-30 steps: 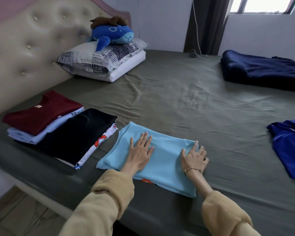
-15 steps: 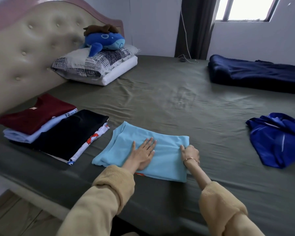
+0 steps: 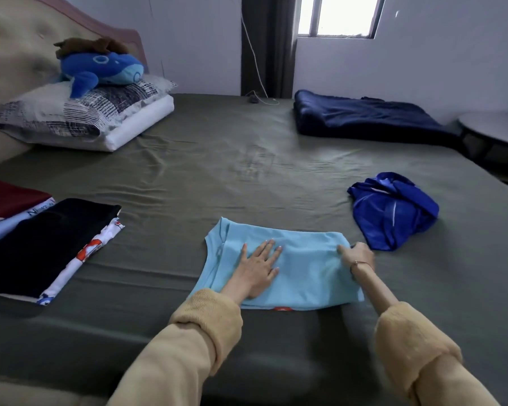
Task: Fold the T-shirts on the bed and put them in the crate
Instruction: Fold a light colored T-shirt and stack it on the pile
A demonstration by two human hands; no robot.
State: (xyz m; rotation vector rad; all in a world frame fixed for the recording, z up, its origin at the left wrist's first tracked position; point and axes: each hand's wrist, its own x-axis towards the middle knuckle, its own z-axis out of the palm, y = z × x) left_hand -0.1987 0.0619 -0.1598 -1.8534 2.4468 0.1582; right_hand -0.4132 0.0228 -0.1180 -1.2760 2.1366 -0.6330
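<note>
The bed (image 3: pixel 247 171) was a broad flat surface under a wrinkled olive-green sheet, backed at the left by a tufted, padded beige headboard (image 3: pixel 9 54). At its far right edge lay one thick, soft-looking navy blanket (image 3: pixel 364 118), folded into a long slab. Two pillows (image 3: pixel 79 118) were stacked by the headboard, the upper one in a black-and-white scribbled print, carrying one plump blue whale plush (image 3: pixel 103 70). At the left edge sat two piles of folded T-shirts: a maroon one (image 3: pixel 6 197) over a pale blue one, and a black one (image 3: pixel 41 238) over a white printed one. One shiny royal-blue T-shirt (image 3: pixel 393 209) lay crumpled at the right. Near the front edge lay the light blue T-shirt (image 3: pixel 302 265), a smooth knit rectangle, partly folded. The left hand (image 3: pixel 257 269) pressed flat on it with fingers spread; the right hand (image 3: pixel 358 254), fingers curled, gripped its right edge. Both arms wore fuzzy tan sleeves.
</note>
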